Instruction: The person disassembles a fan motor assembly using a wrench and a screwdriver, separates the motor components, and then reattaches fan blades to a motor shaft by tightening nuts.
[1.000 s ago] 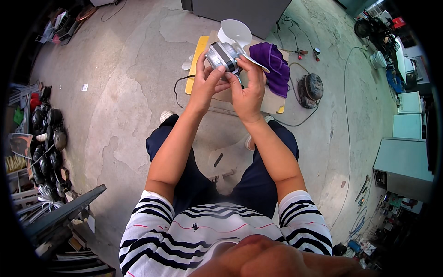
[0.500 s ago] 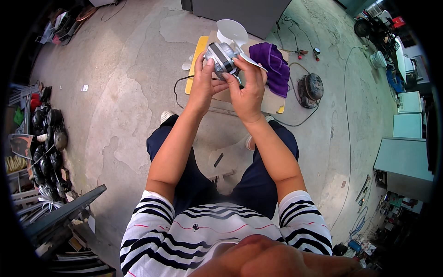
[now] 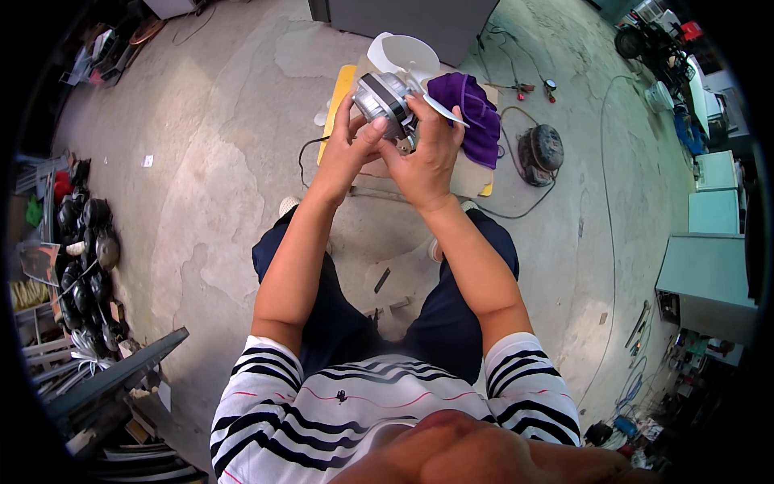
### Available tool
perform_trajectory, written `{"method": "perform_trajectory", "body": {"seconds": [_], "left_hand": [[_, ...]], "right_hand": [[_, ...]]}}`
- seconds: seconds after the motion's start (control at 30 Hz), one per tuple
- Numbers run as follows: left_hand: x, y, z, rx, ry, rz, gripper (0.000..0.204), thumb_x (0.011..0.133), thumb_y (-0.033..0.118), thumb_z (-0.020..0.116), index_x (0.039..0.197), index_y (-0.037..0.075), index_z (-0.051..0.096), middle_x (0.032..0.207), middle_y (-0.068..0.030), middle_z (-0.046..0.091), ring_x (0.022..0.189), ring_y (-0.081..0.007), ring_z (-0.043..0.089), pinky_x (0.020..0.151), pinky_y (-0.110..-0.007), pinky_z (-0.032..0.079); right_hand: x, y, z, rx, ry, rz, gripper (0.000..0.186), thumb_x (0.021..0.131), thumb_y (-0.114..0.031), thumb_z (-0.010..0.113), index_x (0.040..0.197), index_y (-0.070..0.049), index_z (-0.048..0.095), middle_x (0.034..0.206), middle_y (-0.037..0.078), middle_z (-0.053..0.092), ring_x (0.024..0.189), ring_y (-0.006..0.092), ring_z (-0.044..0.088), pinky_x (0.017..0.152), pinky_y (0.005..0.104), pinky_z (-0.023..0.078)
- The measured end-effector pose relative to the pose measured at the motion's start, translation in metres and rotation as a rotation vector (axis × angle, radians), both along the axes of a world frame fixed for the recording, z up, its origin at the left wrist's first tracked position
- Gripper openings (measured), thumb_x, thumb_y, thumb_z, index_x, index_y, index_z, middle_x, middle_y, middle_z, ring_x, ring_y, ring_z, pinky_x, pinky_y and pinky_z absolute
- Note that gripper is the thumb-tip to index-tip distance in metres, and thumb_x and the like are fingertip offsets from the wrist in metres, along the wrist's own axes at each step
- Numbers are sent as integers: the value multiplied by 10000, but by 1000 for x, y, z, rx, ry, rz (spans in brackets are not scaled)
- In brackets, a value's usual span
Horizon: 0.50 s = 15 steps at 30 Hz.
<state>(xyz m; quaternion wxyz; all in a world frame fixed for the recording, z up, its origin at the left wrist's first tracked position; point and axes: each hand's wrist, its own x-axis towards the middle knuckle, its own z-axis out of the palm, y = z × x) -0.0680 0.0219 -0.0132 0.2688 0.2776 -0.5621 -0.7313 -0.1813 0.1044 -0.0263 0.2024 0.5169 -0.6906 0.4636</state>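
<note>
Silver metal casing marks the motor (image 3: 381, 103), held up above the low yellow-edged table (image 3: 341, 87), with white fan blades (image 3: 413, 53) seemingly attached at its right end. The left hand (image 3: 347, 153) grips its left and near sides; the right hand (image 3: 427, 161) is closed around the blade end. Good handling calls for bearing weight on the casing, turning slowly and sparing the thin blades. Purple cloth (image 3: 472, 121) lies just right, a black compressor (image 3: 542, 152) farther out on the floor.

Soft light washed the concrete floor (image 3: 218, 218) | greenish tint showed at right | black vignette swallowed the corners (straight edges bowed) | center looked reasonably sharp
</note>
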Motion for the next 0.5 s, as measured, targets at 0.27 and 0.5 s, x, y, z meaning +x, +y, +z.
{"method": "perform_trajectory", "body": {"seconds": [0.27, 0.5], "left_hand": [[-2, 2, 0, -647, -21, 320, 610, 800, 226, 797, 1308, 70, 497, 1378, -140, 455, 1284, -272, 481, 1037, -422, 435], [-6, 3, 0, -651, 97, 323, 306, 842, 99, 744, 1109, 48, 602, 1344, -126, 489, 1273, -253, 489, 1066, -407, 415]], "right_hand": [[-8, 3, 7, -12, -12, 26, 701, 654, -210, 817, 1277, -135, 505, 1198, 103, 579, 1121, 299, 535, 1049, 555, 281], [-7, 0, 3, -18, 4, 26, 694, 658, -216, 818, 1276, -143, 511, 1195, 101, 580, 1103, 297, 533, 1028, 556, 297]]}}
